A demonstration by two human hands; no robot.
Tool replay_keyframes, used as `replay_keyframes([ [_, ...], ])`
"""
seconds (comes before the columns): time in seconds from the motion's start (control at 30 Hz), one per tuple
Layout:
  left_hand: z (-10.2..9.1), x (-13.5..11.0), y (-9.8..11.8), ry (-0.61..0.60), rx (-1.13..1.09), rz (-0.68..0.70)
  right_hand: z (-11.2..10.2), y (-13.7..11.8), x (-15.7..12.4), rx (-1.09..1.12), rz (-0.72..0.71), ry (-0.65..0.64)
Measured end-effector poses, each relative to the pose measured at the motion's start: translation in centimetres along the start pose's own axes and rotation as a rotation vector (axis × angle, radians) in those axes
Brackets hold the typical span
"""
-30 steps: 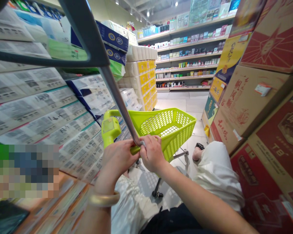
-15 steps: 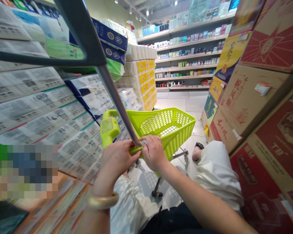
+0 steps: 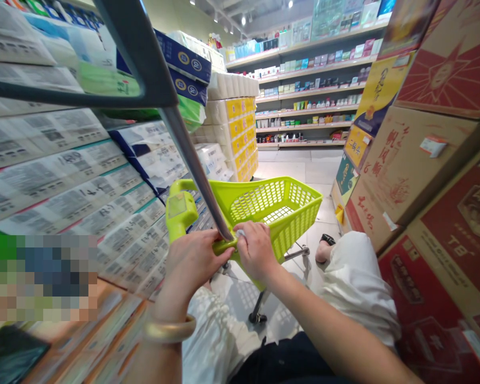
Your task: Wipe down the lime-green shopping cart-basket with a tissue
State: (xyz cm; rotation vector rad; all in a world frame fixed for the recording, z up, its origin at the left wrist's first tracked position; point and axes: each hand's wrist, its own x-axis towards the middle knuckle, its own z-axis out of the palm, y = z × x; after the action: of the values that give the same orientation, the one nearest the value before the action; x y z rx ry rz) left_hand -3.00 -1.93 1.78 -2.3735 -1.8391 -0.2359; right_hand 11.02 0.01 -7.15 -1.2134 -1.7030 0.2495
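Note:
A lime-green shopping cart (image 3: 290, 232) with a perforated basket stands on the floor in front of me. My left hand (image 3: 196, 256), with a gold bangle at the wrist, is closed around the cart's green handle bar (image 3: 223, 246). A grey metal pole (image 3: 196, 170) rises beside that hand toward a dark frame at upper left. My right hand (image 3: 258, 250) is closed at the near end of the basket, just right of the pole. A small crumpled white tissue-like piece (image 3: 240, 233) shows between its fingers and the green plastic. The fingertips are partly hidden.
Stacked paper packs (image 3: 76, 170) line the left side. Cardboard cartons (image 3: 404, 160) are piled high on the right, leaving a narrow aisle between. Shelves of small products (image 3: 308, 101) stand at the far end. A cart wheel (image 3: 257, 318) lies between my legs.
My right hand has shifted slightly right along the green plastic, with the white piece still in its fingers. My left hand keeps its hold, and the view has drifted a little.

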Motion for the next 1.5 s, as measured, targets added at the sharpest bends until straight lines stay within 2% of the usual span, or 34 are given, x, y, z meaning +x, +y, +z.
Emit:
replay_keyframes([
  [0.1,0.0,-0.1,-0.1,0.015,-0.005,-0.001,0.0,-0.8,-0.1,0.010,-0.058,-0.055],
  [0.17,0.0,-0.2,-0.2,0.007,-0.001,-0.015,-0.3,0.0,-0.1,-0.004,-0.055,-0.065],
  [0.3,-0.2,-0.3,-0.3,-0.012,0.003,-0.012,-1.0,2.8,0.0,-0.052,0.060,0.000],
  [0.37,-0.3,-0.3,-0.2,-0.011,-0.001,-0.006,-1.0,3.3,0.0,-0.068,0.108,0.033],
  [0.43,-0.2,-0.2,-0.3,-0.013,0.001,-0.006,-0.7,2.5,-0.1,-0.063,0.099,0.040],
  [0.57,0.1,-0.3,-0.5,0.006,0.004,0.002,0.1,-0.4,-0.3,-0.011,-0.019,-0.008],
  [0.67,0.2,-0.3,-0.7,0.022,0.007,0.015,0.2,-0.9,-0.3,0.002,-0.059,-0.037],
  [0.77,-0.1,-0.4,-0.7,0.012,0.019,0.020,-0.4,0.9,-0.3,-0.021,-0.025,-0.037],
  [0.87,-0.4,-0.4,-0.6,-0.008,0.031,0.009,-0.9,3.0,-0.3,-0.060,0.068,0.000],
  [0.93,-0.4,-0.4,-0.6,-0.017,0.033,0.005,-0.9,3.4,-0.2,-0.071,0.126,0.024],
  [1.03,-0.2,-0.4,-0.6,-0.010,0.028,0.013,-0.4,1.9,-0.3,-0.030,0.152,0.035],
  [1.17,0.2,-0.4,-0.9,0.039,0.022,0.041,0.4,-1.2,-0.5,0.041,0.028,-0.009],
  [1.23,0.3,-0.5,-0.9,0.055,0.019,0.051,0.5,-1.6,-0.5,0.048,-0.017,-0.025],
  [1.37,0.1,-0.5,-0.9,0.037,0.029,0.041,-0.2,0.8,-0.2,0.012,-0.013,-0.044],
  [1.5,-0.1,-0.5,-0.8,0.026,0.041,0.040,-0.9,3.6,0.2,-0.068,0.129,0.008],
])
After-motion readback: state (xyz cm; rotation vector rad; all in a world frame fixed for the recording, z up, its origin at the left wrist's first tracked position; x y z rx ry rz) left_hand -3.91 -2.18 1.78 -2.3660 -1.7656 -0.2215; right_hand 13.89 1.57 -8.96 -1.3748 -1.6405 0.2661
